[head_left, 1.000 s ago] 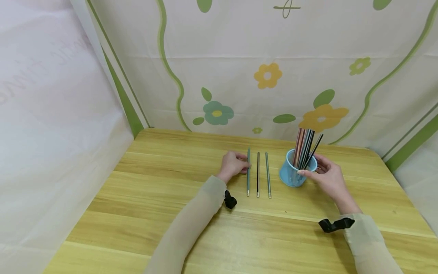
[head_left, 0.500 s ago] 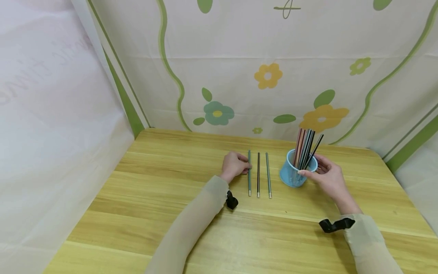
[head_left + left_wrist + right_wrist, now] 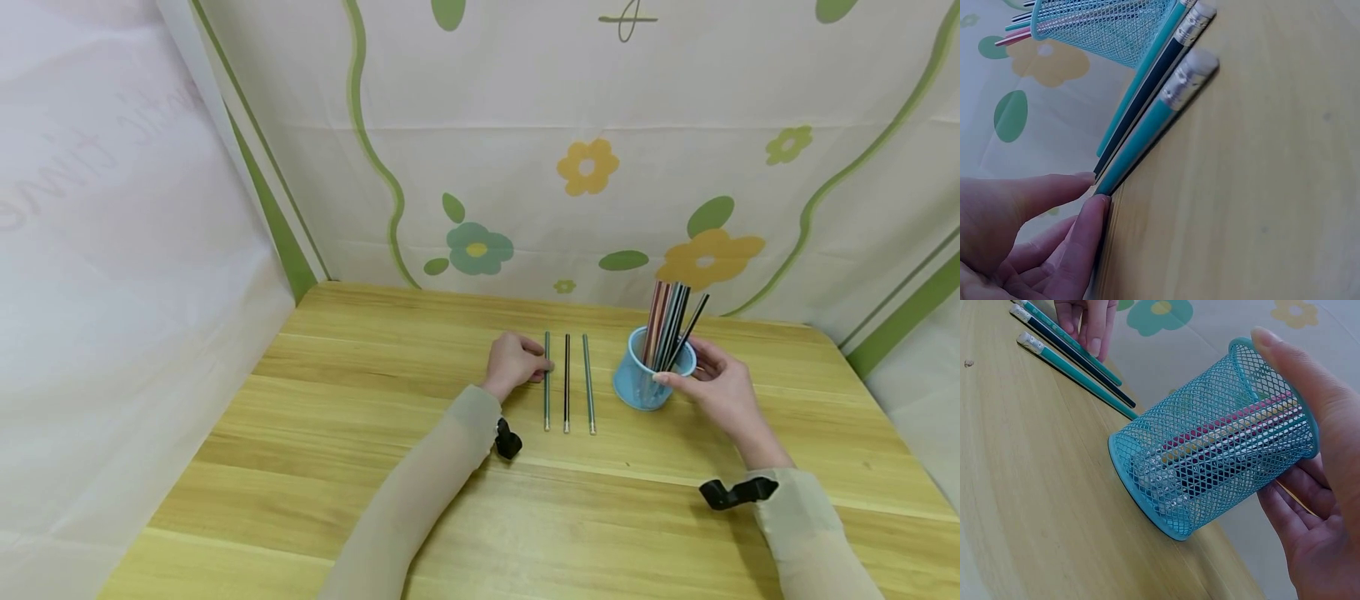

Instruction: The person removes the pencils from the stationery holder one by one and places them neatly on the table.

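Note:
Three pencils with white erasers lie side by side on the wooden table (image 3: 465,517), erasers toward the person. My left hand (image 3: 513,364) pinches the leftmost one, a teal pencil (image 3: 1141,137), between thumb and finger. To its right are a black pencil (image 3: 567,396) and a second teal pencil (image 3: 589,396), with small gaps between them. A light blue mesh pencil cup (image 3: 1210,431) stands upright further right. My right hand (image 3: 723,392) grips it near the rim, thumb in front and fingers around the far side. Several striped and dark pencils (image 3: 660,321) lean inside it, eraser ends down.
A white cloth backdrop (image 3: 517,100) with printed flowers rises behind the table's back edge. Another white cloth (image 3: 135,250) hangs along the left side. Black camera mounts are strapped at the left wrist (image 3: 507,439) and right wrist (image 3: 735,493).
Held in my left hand, the leftmost teal pencil has shifted slightly right and toward the person, bringing it more level with the other two. My right hand and the cup have stayed put.

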